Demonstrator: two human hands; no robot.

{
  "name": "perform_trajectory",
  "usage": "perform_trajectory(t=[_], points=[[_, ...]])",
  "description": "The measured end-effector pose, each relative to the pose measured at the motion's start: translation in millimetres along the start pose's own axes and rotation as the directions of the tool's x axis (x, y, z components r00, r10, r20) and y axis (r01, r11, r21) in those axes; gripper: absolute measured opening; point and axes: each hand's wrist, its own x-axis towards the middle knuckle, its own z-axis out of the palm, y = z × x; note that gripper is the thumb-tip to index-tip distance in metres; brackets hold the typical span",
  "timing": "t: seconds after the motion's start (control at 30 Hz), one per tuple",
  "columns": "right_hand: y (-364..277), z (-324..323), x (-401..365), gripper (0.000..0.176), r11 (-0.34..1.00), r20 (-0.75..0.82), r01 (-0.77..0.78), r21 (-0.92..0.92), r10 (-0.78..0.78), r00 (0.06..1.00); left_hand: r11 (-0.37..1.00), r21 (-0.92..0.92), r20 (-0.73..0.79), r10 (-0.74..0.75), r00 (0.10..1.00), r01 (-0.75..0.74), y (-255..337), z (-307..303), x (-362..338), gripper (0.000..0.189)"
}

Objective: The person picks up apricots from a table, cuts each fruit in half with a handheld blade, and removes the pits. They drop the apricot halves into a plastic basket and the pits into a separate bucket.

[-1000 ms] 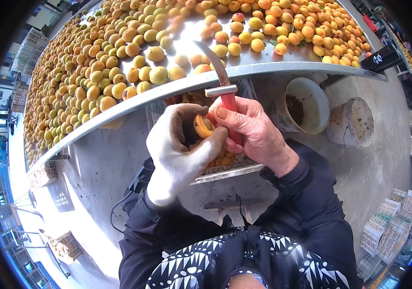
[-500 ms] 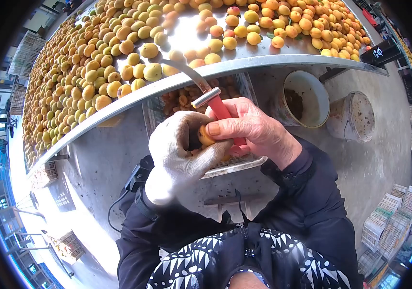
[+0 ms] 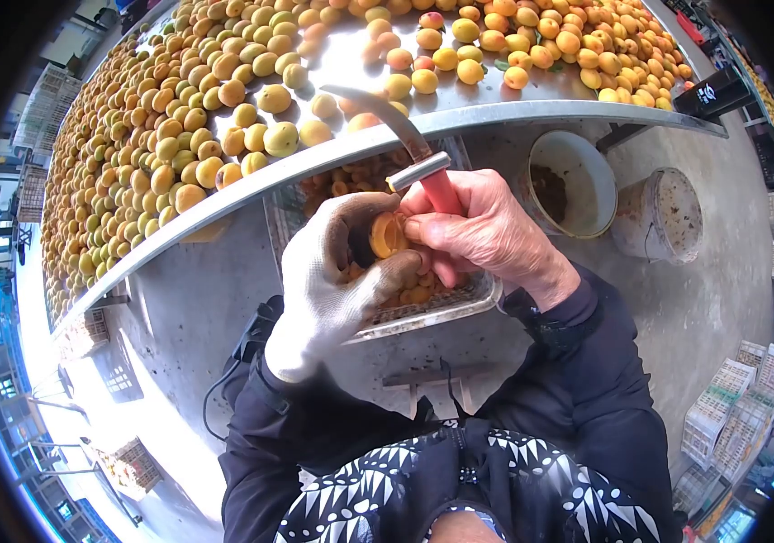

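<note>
**One apricot open in our hands, a full counter beyond**

We are holding an opened apricot in front of our chest, just above the tray. The fingers of our gloved left hand are curling around the fruit from 9 o'clock and grasping it. The thumb of our bare right hand is pressing on it from 3 o'clock. The other right fingers are clenching the red handle of the knife, and its curved blade is pointing toward 11 o'clock, away from the fruit.

We are judging that most of the work is left. The tray is carrying a layer of cut pieces, while whole apricots are covering the counter from 9 to 2 o'clock. Whether the stone is out of this fruit, we cannot tell.

The metal edge of the counter is running close at 12 o'clock, under the blade. Two buckets are standing at 2 o'clock, and bare floor is lying at 8 o'clock.
</note>
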Motion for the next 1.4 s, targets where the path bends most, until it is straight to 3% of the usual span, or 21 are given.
perform_trajectory(t=[0.07,0.43,0.53,0.63,0.67,0.73,0.8,0.83,0.87,0.93,0.97,1.03,1.13,1.2,1.23,1.27,1.37,1.4], points=[[-3,0,-2,0.012,0.996,-0.027,0.015,0.086,-0.013,1.000,0.896,-0.431,-0.085,-0.161,0.983,0.110,3,4,0,0.054],[-6,-5,-6,0.012,0.984,-0.246,0.179,-0.007,-0.175,0.953,0.845,-0.508,-0.042,-0.219,0.975,0.168,-3,5,7,0.050],[-18,-20,-18,0.011,0.962,-0.382,0.205,-0.180,-0.261,0.887,0.884,-0.303,0.084,-0.346,0.935,0.354,-10,5,15,0.037],[-34,-55,-37,0.013,0.804,-0.541,-0.039,-0.593,-0.362,0.759,0.963,0.005,0.080,-0.267,0.960,0.268,-47,14,19,0.039],[-38,-66,-44,0.014,0.736,-0.601,-0.156,-0.659,-0.389,0.698,0.942,0.162,0.041,-0.305,0.952,0.295,-50,17,20,0.037],[-33,-100,-55,0.018,0.509,-0.622,-0.385,-0.770,-0.462,0.632,0.840,0.506,-0.054,-0.197,0.979,0.197,-88,25,23,0.040],[-28,-125,-61,0.020,0.370,-0.644,-0.526,-0.765,-0.432,0.631,0.780,0.601,-0.103,-0.138,0.985,0.173,-99,27,24,0.035],[-26,-129,-62,0.019,0.409,-0.677,-0.540,-0.736,-0.433,0.595,0.710,0.687,-0.137,-0.081,0.987,0.153,-101,28,26,0.031],[-25,-132,-62,0.019,0.406,-0.671,-0.535,-0.741,-0.441,0.596,0.711,0.687,-0.144,-0.074,0.987,0.154,-103,28,27,0.031],[-25,-131,-59,0.017,0.483,-0.640,-0.421,-0.768,-0.591,0.490,0.721,0.693,-0.127,0.113,0.985,0.006,-97,31,27,0.029],[-27,-127,-57,0.017,0.481,-0.637,-0.418,-0.771,-0.596,0.489,0.741,0.671,-0.105,0.147,0.984,-0.039,-92,35,27,0.027],[-31,-113,-49,0.016,0.673,-0.702,-0.259,-0.692,-0.545,0.459,0.769,0.625,-0.055,0.215,0.975,-0.134,-75,40,30,0.021],[-21,-104,-37,0.016,0.700,-0.656,-0.149,-0.699,-0.543,0.525,0.752,0.587,-0.009,0.376,0.926,-0.300,-58,38,33,0.027],[-18,-92,-28,0.015,0.709,-0.646,-0.141,-0.691,-0.518,0.561,0.721,0.611,-0.051,0.450,0.892,-0.328,-42,31,37,0.028],[-13,-93,-24,0.015,0.654,-0.587,-0.105,-0.749,-0.582,0.563,0.691,0.631,-0.088,0.514,0.853,-0.351,-36,27,37,0.029],[-7,-94,-19,0.015,0.594,-0.524,-0.070,-0.802,-0.641,0.561,0.676,0.661,-0.100,0.509,0.855,-0.325,-32,22,38,0.029],[-4,-86,-9,0.017,0.598,-0.523,-0.067,-0.799,-0.634,0.569,0.625,0.726,-0.186,0.580,0.793,-0.288,-36,3,55,0.027],[-2,-85,-7,0.017,0.604,-0.511,-0.038,-0.796,-0.638,0.576,0.641,0.729,-0.213,0.546,0.810,-0.241,-35,-3,61,0.022]])
